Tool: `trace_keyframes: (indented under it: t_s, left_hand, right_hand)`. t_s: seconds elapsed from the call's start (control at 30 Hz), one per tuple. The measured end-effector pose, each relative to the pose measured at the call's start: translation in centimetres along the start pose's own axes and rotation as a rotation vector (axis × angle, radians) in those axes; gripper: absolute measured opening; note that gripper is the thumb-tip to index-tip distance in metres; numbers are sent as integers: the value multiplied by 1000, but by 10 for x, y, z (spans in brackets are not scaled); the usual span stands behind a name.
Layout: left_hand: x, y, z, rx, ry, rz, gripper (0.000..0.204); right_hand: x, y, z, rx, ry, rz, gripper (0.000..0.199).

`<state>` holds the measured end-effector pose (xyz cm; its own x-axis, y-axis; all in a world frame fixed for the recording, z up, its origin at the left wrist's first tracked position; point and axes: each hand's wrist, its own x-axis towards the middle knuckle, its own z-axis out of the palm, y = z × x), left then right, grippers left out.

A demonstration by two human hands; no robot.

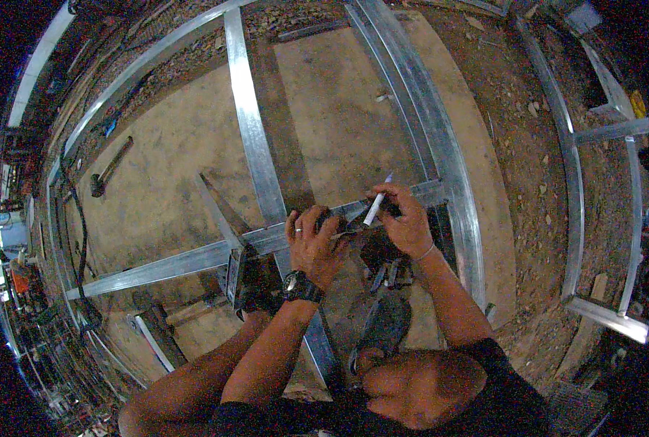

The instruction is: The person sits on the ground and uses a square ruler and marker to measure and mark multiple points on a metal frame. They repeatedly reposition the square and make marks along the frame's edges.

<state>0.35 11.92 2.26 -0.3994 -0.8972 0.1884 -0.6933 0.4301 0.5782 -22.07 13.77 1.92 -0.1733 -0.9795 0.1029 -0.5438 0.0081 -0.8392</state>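
In my right hand (404, 222) I hold a slim white pen (373, 210); the fingers are narrow around it, thumb and index finger near its upper part. The pen is tilted: its bluish end points up and away from me, and its other end comes down toward the near side. It is above the right part of a silver cross bar (168, 266), but I cannot tell if it touches the metal.

My left hand (317, 242) lies over the same cross bar, just to the left of the pen. Its fingers are bent and a little spread, with something dark below them; I cannot tell if they close on it. On this hand I wear a ring (298, 230), and at the wrist a black watch (303, 286). A thin bracelet (428, 253) is around my right wrist.

The cross bar meets a long silver bar (248, 109) to the left of my left hand, and at its right end it reaches a wider rail (452, 175). Under them is a large brownish board (179, 131). One shoe (384, 320) of mine is below my right hand. A hammer (111, 169) lies on the board at the left, well apart from my hands. Farther to the right, another metal frame (572, 189) is on the littered ground (514, 109).
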Motion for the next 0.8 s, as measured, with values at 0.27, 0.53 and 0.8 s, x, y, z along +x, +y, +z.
trace_keyframes:
  t_s: [0.27,0.53,0.8]
  left_hand:
    - [2,-9,-5,-112,92,63,45]
    - [0,-7,-5,-107,51,22,34]
    - [2,-1,-5,-82,9,14,33]
  right_hand:
    - [15,8,-7,493,38,156,37]
    - [14,-7,-16,597,41,200,37]
    - [13,-3,-17,526,27,123,40]
